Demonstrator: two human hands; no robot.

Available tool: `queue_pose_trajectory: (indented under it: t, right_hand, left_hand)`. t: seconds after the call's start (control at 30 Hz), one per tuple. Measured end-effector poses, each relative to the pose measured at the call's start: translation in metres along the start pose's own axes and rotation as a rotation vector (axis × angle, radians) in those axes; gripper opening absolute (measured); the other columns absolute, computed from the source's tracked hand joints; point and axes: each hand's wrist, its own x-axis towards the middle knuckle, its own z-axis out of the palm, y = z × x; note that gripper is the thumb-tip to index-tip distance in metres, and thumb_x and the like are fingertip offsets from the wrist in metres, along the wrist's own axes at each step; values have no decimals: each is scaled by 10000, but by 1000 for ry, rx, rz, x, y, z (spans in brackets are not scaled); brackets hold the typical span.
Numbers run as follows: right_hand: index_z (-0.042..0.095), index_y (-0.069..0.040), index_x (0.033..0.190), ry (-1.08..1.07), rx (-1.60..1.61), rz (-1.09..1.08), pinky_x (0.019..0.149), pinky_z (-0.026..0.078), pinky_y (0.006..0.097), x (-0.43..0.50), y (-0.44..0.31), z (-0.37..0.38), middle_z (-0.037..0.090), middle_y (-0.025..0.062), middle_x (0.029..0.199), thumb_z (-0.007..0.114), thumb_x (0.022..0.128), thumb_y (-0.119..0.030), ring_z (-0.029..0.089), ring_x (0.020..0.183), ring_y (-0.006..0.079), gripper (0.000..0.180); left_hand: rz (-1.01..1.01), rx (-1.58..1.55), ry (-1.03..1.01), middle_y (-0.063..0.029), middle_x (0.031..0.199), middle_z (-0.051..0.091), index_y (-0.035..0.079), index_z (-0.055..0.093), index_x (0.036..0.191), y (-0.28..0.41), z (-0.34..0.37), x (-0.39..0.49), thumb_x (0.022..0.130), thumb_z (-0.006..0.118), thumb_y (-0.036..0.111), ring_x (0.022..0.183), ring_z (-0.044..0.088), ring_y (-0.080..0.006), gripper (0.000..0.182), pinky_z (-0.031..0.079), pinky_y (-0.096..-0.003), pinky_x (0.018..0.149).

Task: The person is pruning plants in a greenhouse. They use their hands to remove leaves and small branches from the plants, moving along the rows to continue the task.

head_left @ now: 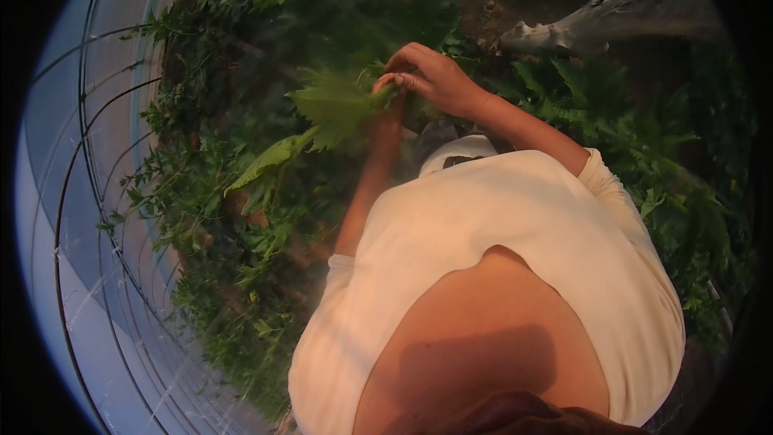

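Note:
My right hand (432, 78) reaches in over the plants, thumb and fingers bent together at a thin green shoot (381, 92). Just beside it, touching or nearly so, is my left hand (386, 86), mostly hidden behind the shoot and a broad, lobed green leaf (332, 103). The fingertips of both hands meet at this spot. A second, paler leaf (272, 160) hangs lower to the left. Which hand grips the stem is hard to make out, as leaves blur over the left one.
Dense leafy vines (223, 163) spread on the left, more large-leaved plants (604, 109) on the right. A weathered wooden log (628, 15) lies at the upper right near bare soil (489, 12). Curved hoops (59, 211) and translucent sheeting (66, 133) form a wall at the far left.

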Motion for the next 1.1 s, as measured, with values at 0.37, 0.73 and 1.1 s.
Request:
queue_pose_trajectory:
  t: [0.37,0.73,1.1]
  right_hand:
    - [305,-341,1549,-375,-715,297,770,521,447,-51,57,20,603,142,1025,686,830,-138,642,852,320,839]
    - [501,-154,1397,-326,-212,85,719,545,451,-67,60,62,698,133,994,613,887,-110,687,891,327,524]
    - [499,-97,1389,194,-281,-94,831,535,397,9,-5,50,660,117,1018,635,929,-336,646,969,295,536]
  left_hand:
    - [-139,-439,130,-102,1223,647,-5,611,1229,18,-36,-6,947,643,35,1115,603,-158,286,462,-302,994]
    - [-188,-392,166,-153,1244,649,-33,597,1207,20,-64,-15,973,616,29,1097,656,-241,243,543,-375,969]
    - [-149,-195,151,-140,1200,672,-37,622,1205,15,-79,-13,967,639,40,1076,650,-199,251,520,-332,952]
